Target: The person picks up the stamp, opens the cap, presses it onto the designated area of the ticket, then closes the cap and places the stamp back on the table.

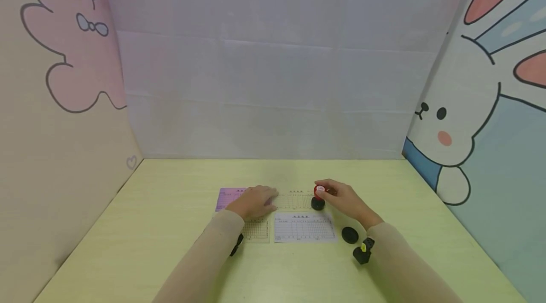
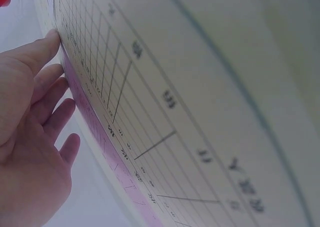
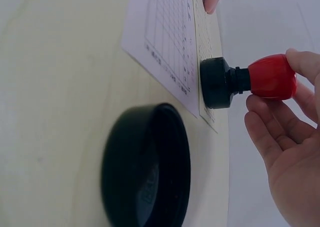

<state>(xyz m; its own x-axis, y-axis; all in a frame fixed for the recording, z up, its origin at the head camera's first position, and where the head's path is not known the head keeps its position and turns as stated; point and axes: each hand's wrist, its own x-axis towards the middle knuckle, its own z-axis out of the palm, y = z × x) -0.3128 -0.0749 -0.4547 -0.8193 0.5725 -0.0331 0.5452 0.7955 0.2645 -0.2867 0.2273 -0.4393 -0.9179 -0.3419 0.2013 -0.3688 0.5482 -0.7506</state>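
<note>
My right hand (image 1: 343, 198) pinches the red knob of a round stamp (image 3: 272, 77) with thumb and fingers. The stamp's black base stands at the right end of a cream printed slip (image 1: 294, 202), apparently against the paper. With fingers extended, my left hand (image 1: 254, 201) rests at that slip's left end, partly covering a purple slip (image 1: 226, 197). A white slip (image 1: 304, 228) lies nearer me, beside another cream slip (image 1: 258, 233) partly hidden by the left forearm. The stamp's black round cap (image 3: 135, 167) lies hollow side up on the table.
The slips lie on a pale yellow-green table (image 1: 170, 198). A white cloth (image 1: 273, 80) hangs behind it. Cartoon-printed panels, one with a rabbit (image 1: 465, 123), stand at both sides.
</note>
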